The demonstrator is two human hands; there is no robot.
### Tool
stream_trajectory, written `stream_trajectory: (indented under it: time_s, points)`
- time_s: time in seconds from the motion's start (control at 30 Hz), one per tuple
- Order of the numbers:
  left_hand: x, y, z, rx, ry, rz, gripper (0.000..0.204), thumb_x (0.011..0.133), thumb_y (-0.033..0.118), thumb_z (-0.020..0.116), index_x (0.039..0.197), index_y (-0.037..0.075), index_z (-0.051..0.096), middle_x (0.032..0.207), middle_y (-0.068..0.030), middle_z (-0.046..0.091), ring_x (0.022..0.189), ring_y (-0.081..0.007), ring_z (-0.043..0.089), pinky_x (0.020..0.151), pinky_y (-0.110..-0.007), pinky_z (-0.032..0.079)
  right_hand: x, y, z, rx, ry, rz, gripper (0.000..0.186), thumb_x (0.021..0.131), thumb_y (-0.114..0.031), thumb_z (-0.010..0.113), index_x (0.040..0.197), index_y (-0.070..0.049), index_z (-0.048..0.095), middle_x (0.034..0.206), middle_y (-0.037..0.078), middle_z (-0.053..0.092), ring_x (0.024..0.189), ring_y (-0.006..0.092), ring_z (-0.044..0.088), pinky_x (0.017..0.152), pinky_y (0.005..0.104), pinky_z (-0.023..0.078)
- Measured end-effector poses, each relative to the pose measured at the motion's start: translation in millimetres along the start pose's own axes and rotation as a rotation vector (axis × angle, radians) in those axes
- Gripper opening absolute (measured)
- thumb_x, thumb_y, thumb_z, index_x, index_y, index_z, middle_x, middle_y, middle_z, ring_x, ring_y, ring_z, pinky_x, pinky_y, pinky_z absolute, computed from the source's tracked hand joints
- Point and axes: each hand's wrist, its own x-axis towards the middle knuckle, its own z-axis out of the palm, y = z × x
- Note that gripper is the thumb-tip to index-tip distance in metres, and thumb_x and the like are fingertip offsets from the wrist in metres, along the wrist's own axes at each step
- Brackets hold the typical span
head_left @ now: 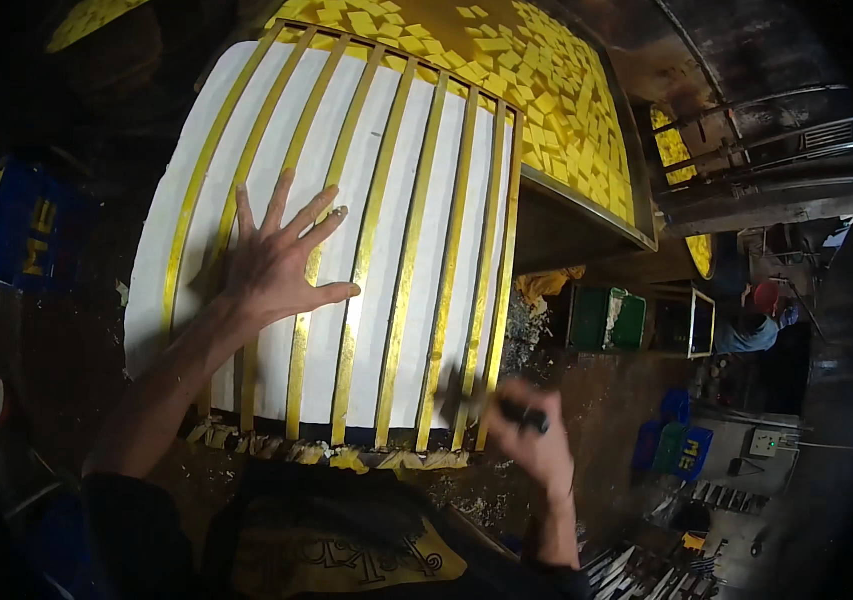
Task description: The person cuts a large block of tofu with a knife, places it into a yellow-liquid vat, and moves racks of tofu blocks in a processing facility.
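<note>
A large white slab [271, 200], like a sheet of bean curd, lies before me under a rack of long yellow bars [408, 215]. My left hand [281, 265] is spread flat on the bars and the slab, fingers apart, holding nothing. Near the rack's lower right corner, my right hand [536, 445] is closed round the dark handle of a knife [511, 412]. Its blade is smeared by motion over the last bars, so I cannot tell whether it touches the slab. Torn scraps [346, 458] hang along the slab's near edge.
Behind the rack, a wide metal-rimmed vat [636, 232] holds many yellow blocks. A green crate [624, 320] stands to the right, with white scraps [524, 335] beside it. Blue crates [21, 230] are at the left. Another person [746, 335] is far off at the right.
</note>
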Motion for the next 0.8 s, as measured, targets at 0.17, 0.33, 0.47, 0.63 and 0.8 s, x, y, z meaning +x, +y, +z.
stream_trajectory:
  time_s: [0.17, 0.33, 0.47, 0.63, 0.8]
  points:
    - [1, -1, 4, 0.018, 0.035, 0.012, 0.084, 0.065, 0.069, 0.07, 0.129, 0.017, 0.06, 0.151, -0.0002, 0.037, 0.145, -0.0367, 0.012, 0.105, -0.078, -0.003, 0, -25, -13, 0.01, -0.1, 0.018, 0.01, 0.078, -0.007, 0.066, 0.085, 0.0, 0.065, 0.072, 0.016, 0.065, 0.059, 0.0181, 0.063, 0.057, 0.0323, 0.05]
    - [-7, -2, -5, -0.003, 0.016, -0.023, 0.084, 0.067, 0.075, 0.063, 0.13, 0.019, 0.06, 0.151, 0.0021, 0.037, 0.145, -0.0385, 0.009, 0.102, -0.08, 0.0, 194, -40, -33, 0.022, 0.414, -0.428, 0.011, 0.089, -0.009, 0.061, 0.084, 0.001, 0.059, 0.064, 0.004, 0.055, 0.06, 0.0062, 0.048, 0.054, 0.0258, 0.041]
    - [-1, 7, -10, -0.051, 0.015, -0.004, 0.085, 0.065, 0.073, 0.068, 0.128, 0.017, 0.062, 0.152, 0.0006, 0.035, 0.146, -0.0378, 0.01, 0.102, -0.08, -0.001, 350, -15, -36, -0.313, 0.599, -0.58, 0.014, 0.08, -0.014, 0.066, 0.085, -0.001, 0.063, 0.068, 0.02, 0.062, 0.063, 0.0385, 0.061, 0.058, 0.0389, 0.049]
    - [-2, 1, -3, -0.032, -0.025, -0.018, 0.09, 0.068, 0.078, 0.059, 0.135, 0.018, 0.055, 0.154, 0.0, 0.031, 0.146, -0.0393, 0.005, 0.103, -0.079, -0.002, 328, -10, -27, -0.33, 0.398, -0.423, 0.014, 0.084, -0.015, 0.064, 0.082, -0.002, 0.061, 0.073, 0.019, 0.063, 0.07, 0.0386, 0.062, 0.059, 0.0384, 0.049]
    - [-6, -12, 2, -0.076, -0.01, -0.034, 0.09, 0.069, 0.076, 0.06, 0.136, 0.016, 0.054, 0.154, -0.0013, 0.031, 0.145, -0.0408, 0.003, 0.102, -0.079, -0.006, 77, -36, 21, -0.079, -0.102, -0.067, 0.012, 0.078, -0.013, 0.067, 0.075, -0.003, 0.061, 0.058, 0.008, 0.056, 0.052, 0.0143, 0.053, 0.051, 0.0317, 0.043]
